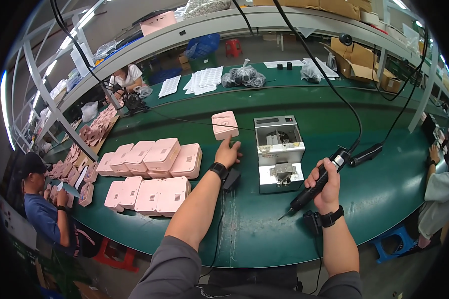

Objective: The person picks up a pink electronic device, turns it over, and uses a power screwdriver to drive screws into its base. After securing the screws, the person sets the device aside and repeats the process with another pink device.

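Observation:
My right hand [326, 185] is wrapped round a black electric screwdriver [308, 195]. Its thin bit points down and to the left over the green bench. Reaching forward, my left hand [227, 152] has its fingers apart at the near edge of a pink square housing [225, 124]. The fingertips meet or overlap that edge; I cannot tell whether they press on it. Between my hands, a little farther off, stands a grey screw feeder [279, 149] with an open top. Stacked pink housings [162, 154] lie to the left of my left forearm, several with slotted vents facing up.
A second black screwdriver [366, 155] hangs from a cable at the right. White trays [204, 79] and a bagged dark bundle [244, 75] lie along the far bench. Co-workers sit at the left [45, 199] and right edges. An open cardboard box [354, 60] stands at the back right.

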`<state>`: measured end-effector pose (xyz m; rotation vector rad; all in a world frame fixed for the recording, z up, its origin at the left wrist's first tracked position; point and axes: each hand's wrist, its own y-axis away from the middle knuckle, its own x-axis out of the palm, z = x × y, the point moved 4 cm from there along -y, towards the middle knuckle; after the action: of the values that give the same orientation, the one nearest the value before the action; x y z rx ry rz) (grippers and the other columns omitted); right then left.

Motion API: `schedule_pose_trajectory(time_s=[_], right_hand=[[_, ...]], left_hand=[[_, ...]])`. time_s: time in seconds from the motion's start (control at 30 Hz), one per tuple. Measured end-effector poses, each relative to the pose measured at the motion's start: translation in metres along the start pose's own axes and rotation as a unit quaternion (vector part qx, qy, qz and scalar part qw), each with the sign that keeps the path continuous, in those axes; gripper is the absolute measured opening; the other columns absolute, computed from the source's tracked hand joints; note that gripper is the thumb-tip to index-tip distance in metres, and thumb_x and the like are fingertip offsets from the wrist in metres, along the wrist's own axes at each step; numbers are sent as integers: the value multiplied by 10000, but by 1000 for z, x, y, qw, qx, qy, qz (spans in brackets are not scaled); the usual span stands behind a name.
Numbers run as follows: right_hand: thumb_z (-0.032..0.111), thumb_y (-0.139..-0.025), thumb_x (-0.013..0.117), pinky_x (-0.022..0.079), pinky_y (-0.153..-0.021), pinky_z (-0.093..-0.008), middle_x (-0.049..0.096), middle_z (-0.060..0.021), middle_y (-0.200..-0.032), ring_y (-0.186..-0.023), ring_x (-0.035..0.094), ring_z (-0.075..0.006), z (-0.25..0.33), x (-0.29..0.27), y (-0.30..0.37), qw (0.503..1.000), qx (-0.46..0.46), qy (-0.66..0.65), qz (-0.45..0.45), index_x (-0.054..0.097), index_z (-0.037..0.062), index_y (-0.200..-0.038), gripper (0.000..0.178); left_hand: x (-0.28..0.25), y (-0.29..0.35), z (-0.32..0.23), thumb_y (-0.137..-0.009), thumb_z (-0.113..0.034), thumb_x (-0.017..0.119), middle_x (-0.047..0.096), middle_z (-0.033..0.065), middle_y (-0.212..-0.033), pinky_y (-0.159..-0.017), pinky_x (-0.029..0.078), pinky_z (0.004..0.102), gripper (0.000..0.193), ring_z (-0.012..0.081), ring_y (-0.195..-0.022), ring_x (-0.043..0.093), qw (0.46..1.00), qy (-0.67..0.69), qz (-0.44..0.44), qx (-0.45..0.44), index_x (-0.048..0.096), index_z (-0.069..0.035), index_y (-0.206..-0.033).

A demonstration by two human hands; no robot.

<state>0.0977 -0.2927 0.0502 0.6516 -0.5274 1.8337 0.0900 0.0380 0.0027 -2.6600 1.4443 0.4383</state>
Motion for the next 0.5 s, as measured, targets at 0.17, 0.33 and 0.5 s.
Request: schedule_pose_trajectory(time_s=[0.17, 0.33, 0.5], right_hand=[[388, -960, 584, 423, -521, -306, 491, -13, -647, -515, 469, -132, 0, 9, -6, 1000, 8, -3, 8, 538, 98, -919, 296], [383, -968, 574, 413, -527, -299, 480, -3, -645, -517, 462, -124, -1, -5, -7, 1000, 15, -6, -9, 533, 100, -919, 291], [378, -976, 563, 409, -535, -291, 470, 4, -644, -522, 456, -117, 4, -2, -4, 1000, 9, -4, -14, 529, 103, -919, 284]], left_hand=[[-10, 34, 25, -972, -277, 607, 535, 173, -1397, -1022, 470, 375, 519, 264, -1232, 568, 989, 24, 97, 110, 482, -42, -1418], [-13, 173, -15, -937, -302, 662, 514, 145, -1427, -1096, 393, 376, 543, 282, -1301, 501, 929, -167, 265, 199, 516, -19, -1377], [-91, 230, -28, -830, -311, 747, 474, 241, -1408, -1105, 371, 462, 624, 401, -1321, 445, 850, -466, 8, 246, 536, -49, -1355]])
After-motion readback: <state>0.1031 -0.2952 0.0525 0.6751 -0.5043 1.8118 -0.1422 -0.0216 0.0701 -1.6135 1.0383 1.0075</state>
